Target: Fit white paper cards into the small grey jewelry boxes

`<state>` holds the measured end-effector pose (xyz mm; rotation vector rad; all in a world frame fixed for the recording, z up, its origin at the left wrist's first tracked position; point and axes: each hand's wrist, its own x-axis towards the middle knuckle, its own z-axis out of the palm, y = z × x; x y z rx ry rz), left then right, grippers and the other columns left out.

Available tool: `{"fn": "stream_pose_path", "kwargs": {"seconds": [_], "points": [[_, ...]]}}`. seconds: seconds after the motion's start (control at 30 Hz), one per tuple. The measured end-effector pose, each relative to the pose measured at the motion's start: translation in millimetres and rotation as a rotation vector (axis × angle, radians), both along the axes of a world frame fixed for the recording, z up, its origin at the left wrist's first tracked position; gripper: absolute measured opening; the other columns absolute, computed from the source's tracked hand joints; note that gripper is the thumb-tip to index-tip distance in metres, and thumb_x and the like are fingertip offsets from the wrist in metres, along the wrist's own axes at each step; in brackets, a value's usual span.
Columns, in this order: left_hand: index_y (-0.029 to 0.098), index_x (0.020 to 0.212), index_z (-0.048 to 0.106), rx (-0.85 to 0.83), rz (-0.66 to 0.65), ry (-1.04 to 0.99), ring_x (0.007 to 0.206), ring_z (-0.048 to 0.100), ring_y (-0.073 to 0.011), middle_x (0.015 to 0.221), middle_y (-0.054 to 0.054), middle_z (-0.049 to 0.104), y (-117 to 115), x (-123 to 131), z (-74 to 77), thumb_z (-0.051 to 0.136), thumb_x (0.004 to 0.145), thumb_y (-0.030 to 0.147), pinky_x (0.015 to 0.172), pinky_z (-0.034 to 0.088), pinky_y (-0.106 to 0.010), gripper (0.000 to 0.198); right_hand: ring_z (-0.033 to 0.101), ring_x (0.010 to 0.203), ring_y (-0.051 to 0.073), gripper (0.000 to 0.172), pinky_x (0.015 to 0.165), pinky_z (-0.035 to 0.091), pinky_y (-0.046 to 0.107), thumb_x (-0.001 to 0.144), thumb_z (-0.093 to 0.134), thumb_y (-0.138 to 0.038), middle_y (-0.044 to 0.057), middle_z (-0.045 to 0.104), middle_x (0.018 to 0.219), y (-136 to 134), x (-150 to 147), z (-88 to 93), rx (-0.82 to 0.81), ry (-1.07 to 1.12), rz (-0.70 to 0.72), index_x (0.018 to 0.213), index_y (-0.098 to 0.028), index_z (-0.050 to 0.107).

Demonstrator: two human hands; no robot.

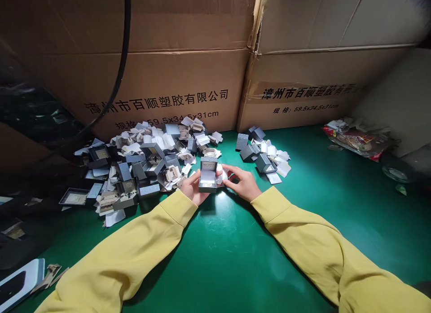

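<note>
An opened grey jewelry box (208,174) with a pale lining and small print inside its lid is held above the green tabletop. My left hand (194,187) grips it from the left and below, fingers closed around it. Beside its right edge is a folded white paper piece (221,174), pinched in the fingers of my right hand (240,182). To the left lies a heap of similar grey boxes (148,158) mixed with white paper pieces. A smaller pile of grey boxes (264,162) and paper sits to the right.
Two large cardboard cartons (161,75) with printed characters stand along the back of the green table (215,263). A black cable (123,61) hangs at the left. A red plastic bag (362,140) lies far right, and a white phone-like device (22,279) lies lower left.
</note>
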<state>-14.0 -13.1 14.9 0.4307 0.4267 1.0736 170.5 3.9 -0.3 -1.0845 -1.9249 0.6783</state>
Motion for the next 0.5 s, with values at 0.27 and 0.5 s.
{"fn": "stream_pose_path", "kwargs": {"seconds": [0.27,0.5], "points": [[0.005,0.112,0.053,-0.039,-0.053,-0.006,0.089,0.063,-0.0288,0.092,-0.018,0.067,0,-3,2.0,0.040,0.084,0.033,0.091,0.039,-0.054,0.041,0.059,0.082,0.014,0.050,0.075,0.051,0.027,0.071,0.055,-0.020,0.006,0.059,0.111,-2,-1,-2.2,-0.021,0.069,0.141,0.121,-0.021,0.051],[0.008,0.105,0.058,-0.032,-0.022,-0.004,0.092,0.061,-0.0305,0.094,-0.016,0.066,3,-5,5.0,0.044,0.082,0.034,0.089,0.039,-0.056,0.038,0.054,0.078,0.014,0.022,0.069,0.047,0.028,0.081,0.047,-0.030,0.004,0.061,0.094,-28,-8,62.5,-0.108,0.531,-0.152,0.095,-0.021,0.061]]}}
